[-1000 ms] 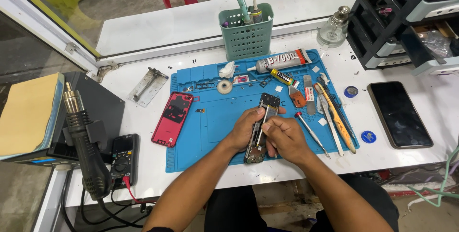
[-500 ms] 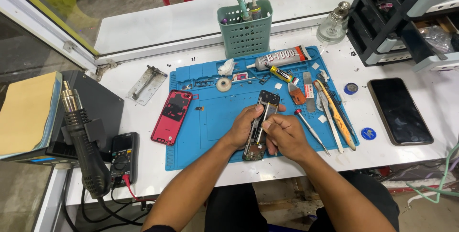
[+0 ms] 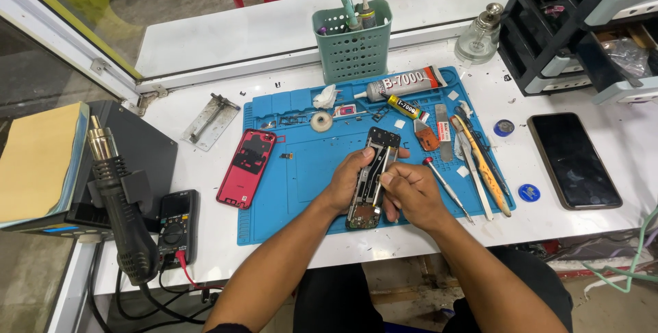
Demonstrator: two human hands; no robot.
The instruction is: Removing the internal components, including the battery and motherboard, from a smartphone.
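An opened phone (image 3: 373, 175) with its circuit boards showing lies lengthwise on the blue work mat (image 3: 295, 189). My left hand (image 3: 351, 182) grips its left edge. My right hand (image 3: 411, 194) is closed with pinched fingertips pressing on the phone's middle from the right; whether it holds a small part or tool is hidden. A red phone back cover (image 3: 247, 167) lies on the mat's left side.
Glue tubes (image 3: 404, 86), tweezers and prying tools (image 3: 480, 165) and a screwdriver (image 3: 445, 185) lie on the mat's right. A green tool basket (image 3: 353, 52) stands behind. A dark phone (image 3: 574, 160) lies at right, a hot-air gun (image 3: 123, 209) and multimeter (image 3: 177, 227) at left.
Both hands stay on the opened phone; my right hand's fingers have shifted slightly up along its middle. The view has barely moved.
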